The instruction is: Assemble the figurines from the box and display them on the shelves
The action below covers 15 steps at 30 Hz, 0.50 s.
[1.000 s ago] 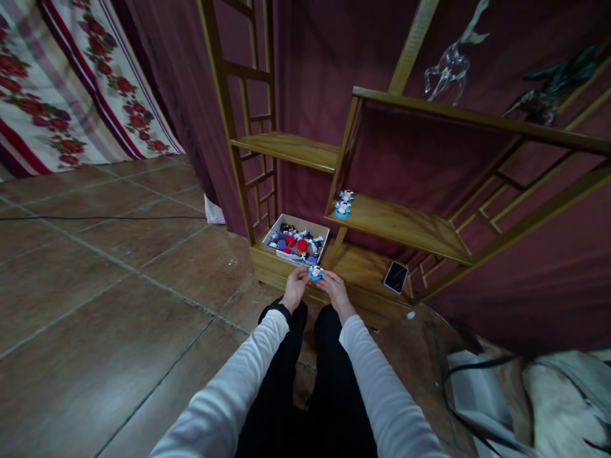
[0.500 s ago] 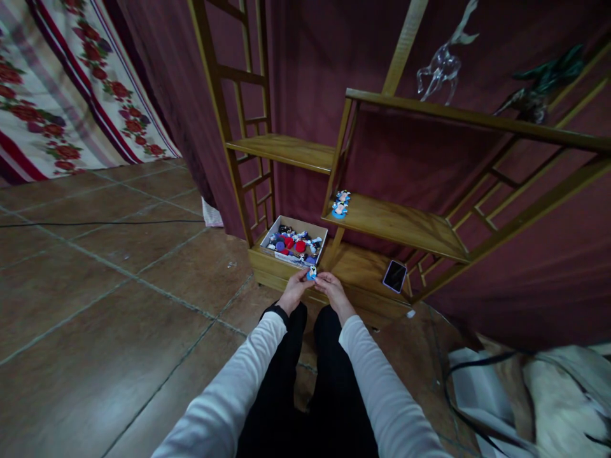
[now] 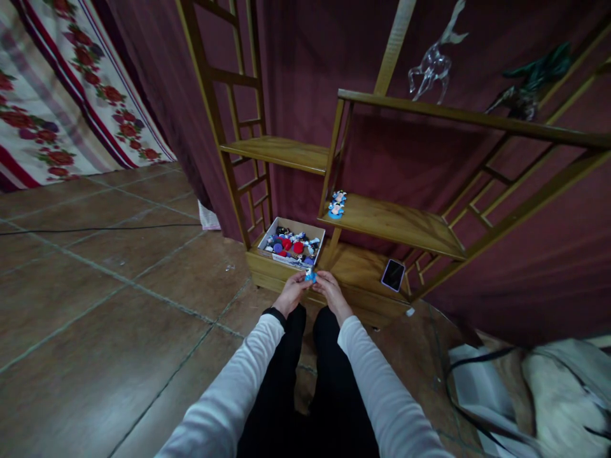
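Between my two hands is a small blue-and-white figurine (image 3: 310,275), held upright in front of the cabinet. My left hand (image 3: 292,292) pinches its left side, and my right hand (image 3: 331,291) grips it from the right. Just beyond the hands, a shallow cardboard box (image 3: 319,230) holds many small figurines with red, purple, black and white parts. Two similar figurines stand one behind the other on the left end of the middle shelf: a front figurine (image 3: 336,210) on a blue base and a rear figurine (image 3: 339,196).
A dark-screened phone or tablet (image 3: 394,275) lies on the lower wooden surface. The upper shelf (image 3: 458,116) carries a clear deer ornament (image 3: 433,67) and a dark green ornament (image 3: 529,83). Bags (image 3: 558,381) sit on the floor at right; a cable (image 3: 95,229) crosses the floor at left.
Both hands still hold the figurine, which looks turned a little, with less of its dark detail showing. The whole view has shifted slightly.
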{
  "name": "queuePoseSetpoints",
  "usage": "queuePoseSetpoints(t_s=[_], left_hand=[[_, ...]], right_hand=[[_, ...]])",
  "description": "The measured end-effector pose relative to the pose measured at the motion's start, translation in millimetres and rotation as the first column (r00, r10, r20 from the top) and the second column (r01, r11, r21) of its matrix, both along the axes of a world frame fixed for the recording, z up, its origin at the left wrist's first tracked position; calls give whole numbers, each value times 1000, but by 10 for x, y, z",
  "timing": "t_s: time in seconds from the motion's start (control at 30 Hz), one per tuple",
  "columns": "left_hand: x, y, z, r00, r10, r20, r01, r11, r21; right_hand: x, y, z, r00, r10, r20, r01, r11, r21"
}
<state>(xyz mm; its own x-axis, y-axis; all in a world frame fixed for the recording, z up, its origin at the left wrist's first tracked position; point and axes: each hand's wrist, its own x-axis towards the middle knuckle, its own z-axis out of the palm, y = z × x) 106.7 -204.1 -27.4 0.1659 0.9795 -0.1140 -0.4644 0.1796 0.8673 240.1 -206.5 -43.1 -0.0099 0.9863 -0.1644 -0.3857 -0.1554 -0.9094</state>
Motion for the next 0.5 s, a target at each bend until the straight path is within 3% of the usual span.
queuePoseSetpoints(t_s=[0.17, 0.5], left_hand=[[-19, -26, 40, 997, -36, 65, 38, 999, -35], [-32, -26, 45, 991, -23, 133, 40, 991, -127]], right_hand=[[7, 12, 5, 998, 61, -33, -61, 998, -19], [14, -36, 79, 998, 54, -17, -54, 999, 8]])
